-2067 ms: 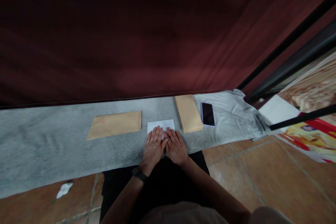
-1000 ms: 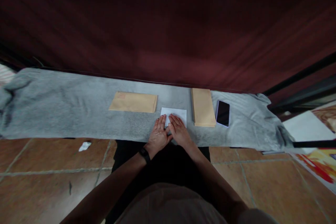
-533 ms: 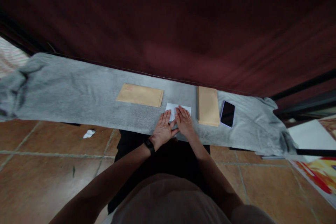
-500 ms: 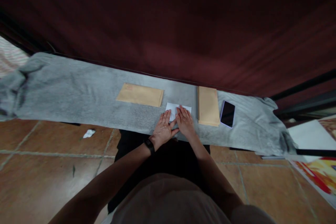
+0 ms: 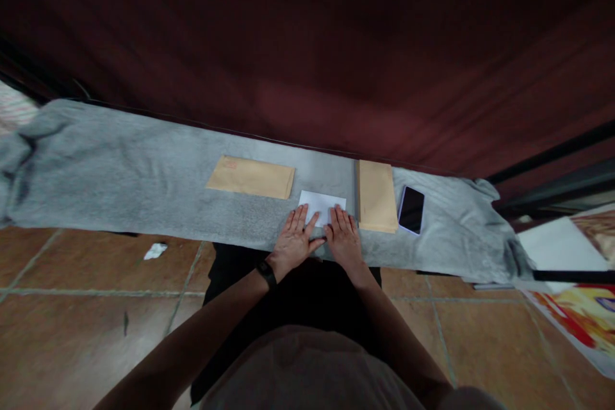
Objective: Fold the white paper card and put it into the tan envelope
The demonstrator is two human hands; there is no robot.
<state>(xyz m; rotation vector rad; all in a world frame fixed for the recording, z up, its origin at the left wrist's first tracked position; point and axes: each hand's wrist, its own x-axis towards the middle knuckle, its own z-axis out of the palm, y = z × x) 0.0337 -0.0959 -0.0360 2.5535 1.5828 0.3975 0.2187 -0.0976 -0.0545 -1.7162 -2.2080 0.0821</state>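
A small white sheet of paper point(image 5: 321, 202) lies on the grey cloth in front of me, its near part covered by my hands. My left hand point(image 5: 294, 240) rests flat with fingers spread on the paper's left side; a dark band is on that wrist. On the right side of the paper, my right hand point(image 5: 343, 238) lies flat, fingers stretched forward. The two thumbs come close together at the near edge. Left of the paper lies a brown envelope point(image 5: 252, 177) with faint red print. A stack of brown envelopes point(image 5: 377, 197) sits to the right.
A phone point(image 5: 411, 210) in a light purple case lies right of the stack. Grey cloth point(image 5: 144, 173) covers the long narrow surface, with a dark red curtain point(image 5: 307, 57) behind it. A crumpled white scrap point(image 5: 155, 251) is on the tiled floor.
My right hand has slid from the middle of the paper to its right side, away from the left hand. More of the white paper shows between them. The view has shifted slightly.
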